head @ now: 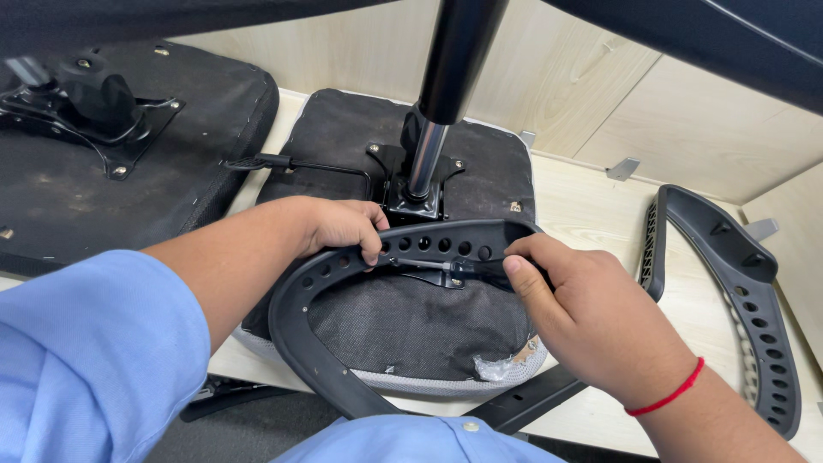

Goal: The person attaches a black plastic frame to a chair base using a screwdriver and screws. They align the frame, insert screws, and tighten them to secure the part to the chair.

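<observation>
upturned chair seat (411, 326) lying underside-up on a pale wooden table (591, 214), dark fabric facing the camera, grey mesh edge along its near side with a torn patch of clear wrap near the right corner. bolted at the middle of the seat, a black metal plate (416, 193) carrying a chrome and black gas cylinder (437, 103) that rises out of the top of the view. thin black lever (283, 163) sticking out from that plate toward the left.

laid across the near half of the seat, a curved black plastic armrest (343, 274) with a row of round holes along its upper arc. left hand (343, 227) closed on the arc's left part, thumb and fingers pinching the plastic just beside the holes. right hand (583, 317) closed around the dark handle of a screwdriver (437, 266), thumb pressed on top; slim shaft pointing left under the arc, tip near the left hand's fingers, exact contact point hidden. red thread band on the right wrist, light blue sleeves on both arms.

left of the seat, a second upturned seat (103, 163) with its own black mechanism. right of the seat, well apart, a second black armrest (737, 291) resting on the table, holes along its outer edge. behind the seat, pale wood panels with small metal brackets.
</observation>
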